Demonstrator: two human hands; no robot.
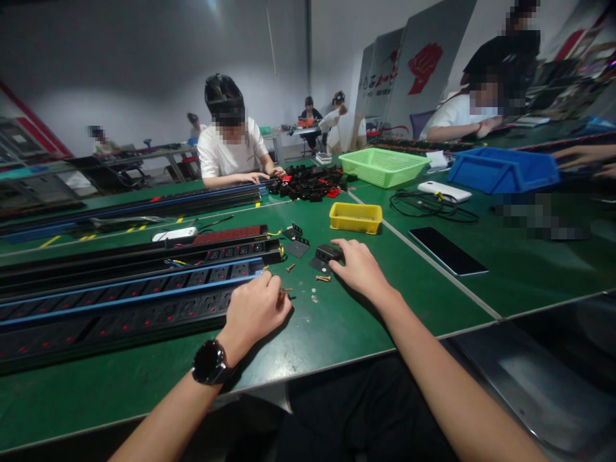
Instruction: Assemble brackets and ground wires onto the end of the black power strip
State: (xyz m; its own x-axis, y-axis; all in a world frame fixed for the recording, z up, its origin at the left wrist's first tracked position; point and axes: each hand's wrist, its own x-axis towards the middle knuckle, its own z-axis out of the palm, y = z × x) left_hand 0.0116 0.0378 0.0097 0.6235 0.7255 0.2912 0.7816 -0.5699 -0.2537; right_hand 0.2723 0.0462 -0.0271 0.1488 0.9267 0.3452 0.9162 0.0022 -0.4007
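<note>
My left hand (255, 308), with a black watch (209, 361) on its wrist, is closed beside the end of a long black power strip (158, 314). A brass-coloured screw (285, 291) sticks out from its fingers. My right hand (359, 266) grips a small black bracket (327, 254) between thumb and forefinger, low over the table. Brass screws (323, 278) lie just below that bracket, and another screw (290, 267) lies to its left. Two more black brackets (297, 246) rest farther back. Parallel strips with blue edges (231, 269) run off to the left.
On the green table (337, 333) stand a yellow tray (356, 221), a green basket (385, 168) and a blue bin (503, 170). A phone (447, 250) and a coiled black cable (423, 205) lie right. Black parts (312, 181) are heaped before a co-worker (233, 147).
</note>
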